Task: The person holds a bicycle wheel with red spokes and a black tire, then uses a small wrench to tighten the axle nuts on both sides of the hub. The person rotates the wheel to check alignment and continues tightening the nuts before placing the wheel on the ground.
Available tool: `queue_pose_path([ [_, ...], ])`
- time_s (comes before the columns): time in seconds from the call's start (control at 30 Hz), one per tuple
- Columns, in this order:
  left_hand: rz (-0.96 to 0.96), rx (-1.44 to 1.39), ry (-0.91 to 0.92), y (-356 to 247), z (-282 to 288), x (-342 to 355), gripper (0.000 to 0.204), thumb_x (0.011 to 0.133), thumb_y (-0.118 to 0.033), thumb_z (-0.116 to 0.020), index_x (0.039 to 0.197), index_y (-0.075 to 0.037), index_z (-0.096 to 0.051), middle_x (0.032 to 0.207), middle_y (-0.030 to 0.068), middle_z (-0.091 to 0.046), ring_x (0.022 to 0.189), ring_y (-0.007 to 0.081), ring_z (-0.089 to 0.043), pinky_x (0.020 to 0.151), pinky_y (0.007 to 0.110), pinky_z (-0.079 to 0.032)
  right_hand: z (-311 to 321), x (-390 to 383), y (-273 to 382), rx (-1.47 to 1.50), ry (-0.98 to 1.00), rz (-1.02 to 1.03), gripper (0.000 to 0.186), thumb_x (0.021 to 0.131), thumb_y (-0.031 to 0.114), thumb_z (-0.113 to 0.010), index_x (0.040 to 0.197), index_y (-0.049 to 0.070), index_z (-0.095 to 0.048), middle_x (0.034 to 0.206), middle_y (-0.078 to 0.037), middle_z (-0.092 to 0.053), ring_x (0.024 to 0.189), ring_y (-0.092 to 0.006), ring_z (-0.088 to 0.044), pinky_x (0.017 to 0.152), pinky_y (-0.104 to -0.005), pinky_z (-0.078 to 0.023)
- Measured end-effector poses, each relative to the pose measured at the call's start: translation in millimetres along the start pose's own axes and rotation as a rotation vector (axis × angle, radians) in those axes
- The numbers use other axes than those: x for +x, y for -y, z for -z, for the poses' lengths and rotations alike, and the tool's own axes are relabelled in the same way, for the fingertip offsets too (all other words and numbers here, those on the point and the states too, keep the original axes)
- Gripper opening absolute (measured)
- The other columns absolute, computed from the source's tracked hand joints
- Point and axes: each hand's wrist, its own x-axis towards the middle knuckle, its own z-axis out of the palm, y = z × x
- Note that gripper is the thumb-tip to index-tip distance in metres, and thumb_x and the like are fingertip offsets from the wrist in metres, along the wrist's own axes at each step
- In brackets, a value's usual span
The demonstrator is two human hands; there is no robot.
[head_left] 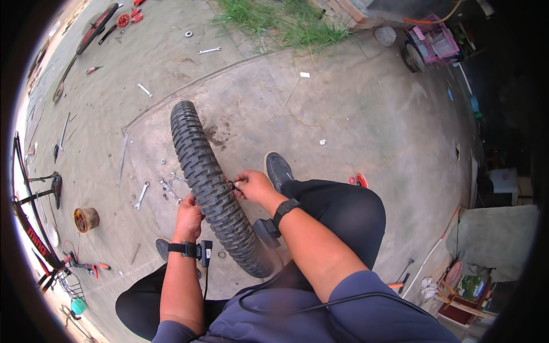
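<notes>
A bicycle wheel with a black knobby tire (209,171) stands upright between my knees, its tread toward me. Along its left side, my left hand (189,220) is closed near the hub. The tire hides some of its fingertips and whatever they grip. On the other side, my right hand (254,187) pinches a small dark part (232,185) at the axle; its exact kind is unclear. Just left of the wheel, several wrenches (167,187) lie on the ground among small nuts. Another wrench (142,195) rests a little farther left.
A bicycle frame (35,231) stands at the left edge near a brown tub (86,219). More wrenches (209,51) lie ahead on the concrete. At the right are a pink basket (433,40), a hammer (405,274) and a red ring-shaped part (361,180). Grass (280,23) grows at the far edge.
</notes>
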Motion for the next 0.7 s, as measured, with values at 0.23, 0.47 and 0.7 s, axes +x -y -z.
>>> queue_pose_path([
  [0.23,0.106,0.058,-0.050,6,16,8,0.020,0.097,-0.009,-0.065,0.116,-0.002,-0.063,0.103,0.0038,-0.072,0.082,0.0116,-0.069,0.070,0.027,-0.056,0,-2,5,-0.015,0.005,-0.010,0.019,0.096,0.005,-0.065,0.114,0.000,-0.067,0.081,-0.010,-0.071,0.067,-0.0159,-0.070,0.059,-0.0328,-0.055],
  [0.47,-0.079,0.099,-0.021,6,0,2,0.019,0.102,-0.018,-0.061,0.114,-0.004,-0.063,0.096,0.0022,-0.071,0.079,0.0101,-0.067,0.068,0.026,-0.055,2,-4,6,-0.004,0.006,-0.009,0.019,0.096,0.003,-0.064,0.114,-0.002,-0.067,0.080,-0.010,-0.071,0.066,-0.0163,-0.069,0.060,-0.0326,-0.056],
  [0.7,0.079,-0.008,-0.047,8,10,8,0.017,0.098,-0.012,-0.066,0.113,-0.003,-0.063,0.097,0.0033,-0.072,0.081,0.0119,-0.068,0.069,0.027,-0.055,0,-4,7,0.011,0.002,-0.008,0.019,0.095,0.002,-0.064,0.114,-0.002,-0.067,0.080,-0.010,-0.070,0.065,-0.0166,-0.069,0.059,-0.0324,-0.056],
])
